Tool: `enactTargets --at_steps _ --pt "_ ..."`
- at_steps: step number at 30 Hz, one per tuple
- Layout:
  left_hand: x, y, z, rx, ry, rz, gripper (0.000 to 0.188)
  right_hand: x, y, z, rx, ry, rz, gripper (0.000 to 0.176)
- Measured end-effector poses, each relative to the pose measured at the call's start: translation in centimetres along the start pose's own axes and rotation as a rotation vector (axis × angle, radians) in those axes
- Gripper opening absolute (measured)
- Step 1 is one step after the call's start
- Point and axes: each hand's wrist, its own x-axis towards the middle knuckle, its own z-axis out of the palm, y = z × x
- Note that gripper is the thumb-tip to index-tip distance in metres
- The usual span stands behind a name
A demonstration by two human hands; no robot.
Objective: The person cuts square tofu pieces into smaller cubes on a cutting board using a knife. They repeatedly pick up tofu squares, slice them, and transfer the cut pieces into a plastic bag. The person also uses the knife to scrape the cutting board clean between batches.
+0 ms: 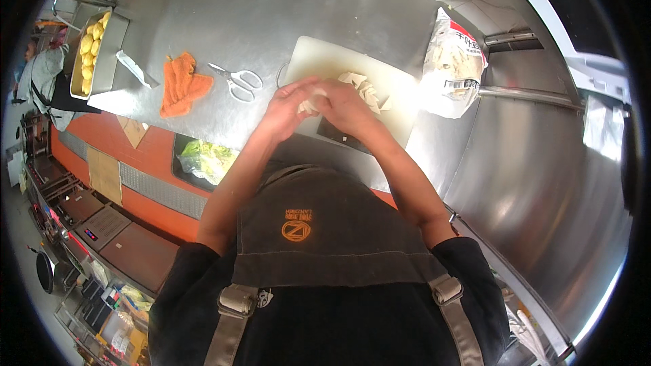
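Observation:
My left hand (286, 107) and my right hand (346, 104) meet over the left part of a white cutting board (320, 58). Between them they hold pale food slices (308, 106), mostly covered by the fingers. A loose pile of similar cut pale slices (365, 89), perhaps tofu, lies on the board just beyond my right hand. Under my right wrist lies a dark, wide cleaver blade (338, 133), flat along the board's near side; its handle cannot be made out.
Left of the board on the steel table (244, 5) lie white-handled scissors (239, 81), an orange cloth (184, 84), a torn wrapper (133, 68) and a metal pan (114, 35) of peeled potatoes (90, 51). A printed plastic bag (451, 63) stands right. Bagged lettuce (206, 159) sits below the table's edge.

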Motion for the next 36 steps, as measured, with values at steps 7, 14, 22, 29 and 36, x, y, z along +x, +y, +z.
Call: enactTargets --at_steps 7,14,22,29,36 --pt "-1.2 -0.6 1.6 -0.113 -0.084 -0.005 0.044 -3.7 -1.6 -0.5 -0.053 0.294 0.132 0.029" --pt "-1.0 -2.5 0.9 -0.294 -0.108 -0.069 0.046 -5.1 -1.9 2.8 -0.105 0.259 -0.065 0.043" --pt "1.5 -4.1 -1.3 -0.195 0.06 0.002 0.048 -1.9 1.9 6.1 -0.292 0.178 0.136 0.073" --pt "4.9 -7.7 -7.7 0.246 0.186 0.097 0.055 3.3 7.8 10.0 -0.368 -0.027 0.199 0.062" --pt "6.8 -10.3 -13.1 1.128 0.334 0.382 0.045 3.0 10.2 11.0 -0.428 -0.063 0.085 0.06"
